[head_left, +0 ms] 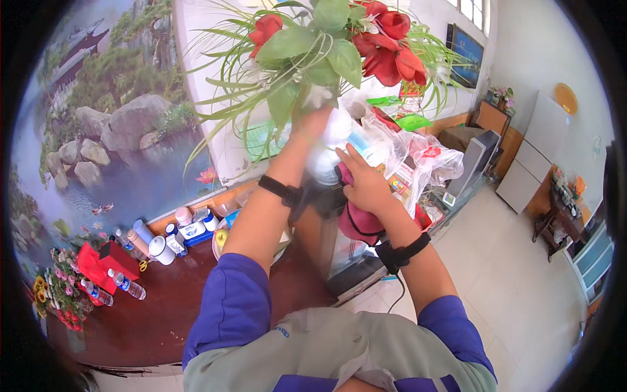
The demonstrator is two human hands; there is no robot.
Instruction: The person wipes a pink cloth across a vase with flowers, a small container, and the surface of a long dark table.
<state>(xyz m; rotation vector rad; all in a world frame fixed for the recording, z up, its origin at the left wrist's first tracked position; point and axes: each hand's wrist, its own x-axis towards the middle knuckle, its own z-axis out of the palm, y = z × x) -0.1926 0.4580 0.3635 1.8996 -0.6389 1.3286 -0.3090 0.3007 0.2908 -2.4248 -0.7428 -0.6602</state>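
Note:
A bouquet of red flowers with broad green leaves and thin grassy blades (333, 55) stands in a white vase (324, 163), which is blurred. My left hand (315, 121) is closed at the vase's neck, just under the leaves; its fingers are partly hidden. Against the vase's right side, my right hand (367, 186) holds a dark pink cloth (358, 223) that hangs below the palm. Its index finger stretches up along the vase. Both wrists wear black straps, and a thin cable runs down from the right one.
At left is a dark red table (144, 326) with water bottles (127, 285), a white mug (161, 250), a red box (98, 268) and flowers. Plastic bags (434, 160) pile up beyond my right hand. Farther right stand a refrigerator (526, 157) and a small dark wooden table (555, 219).

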